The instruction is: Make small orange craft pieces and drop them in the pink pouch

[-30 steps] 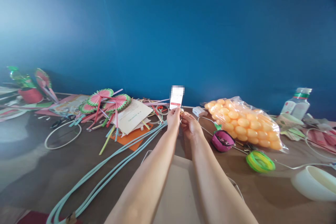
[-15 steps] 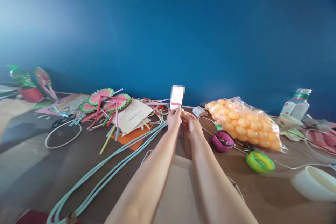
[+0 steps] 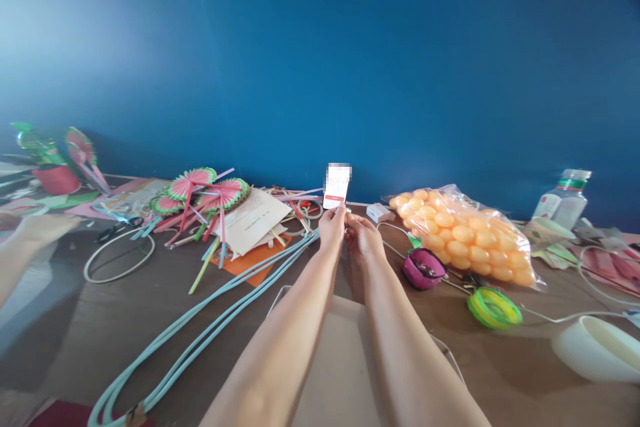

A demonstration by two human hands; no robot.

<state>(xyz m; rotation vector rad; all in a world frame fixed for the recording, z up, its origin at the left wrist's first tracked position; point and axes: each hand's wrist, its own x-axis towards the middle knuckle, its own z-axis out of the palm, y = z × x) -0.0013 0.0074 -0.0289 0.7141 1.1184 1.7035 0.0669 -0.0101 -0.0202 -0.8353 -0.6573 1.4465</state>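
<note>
Both my arms reach forward over the brown table [image 3: 100, 333]. My left hand [image 3: 331, 227] pinches the lower edge of a small white card with a red stripe [image 3: 336, 189] and holds it upright. My right hand [image 3: 363, 239] is closed right beside it, fingertips against the left hand's fingers at the card's base; whatever small thing it pinches is too tiny to name. A beige sheet [image 3: 340, 367] lies under my forearms.
Pale teal tubes [image 3: 210, 327] run left of my arms. Pink-green paper fans [image 3: 205, 190], papers and a wire ring [image 3: 119, 255] lie left. A bag of orange balls [image 3: 465, 233], magenta cup [image 3: 424, 268], green coil [image 3: 494, 307], white bowl [image 3: 595, 348] and bottle [image 3: 565, 200] sit right. Another person's arm [image 3: 25, 247] shows at far left.
My hands and the card have stayed almost still. At the far left another person's arm has come into view over the table edge.
</note>
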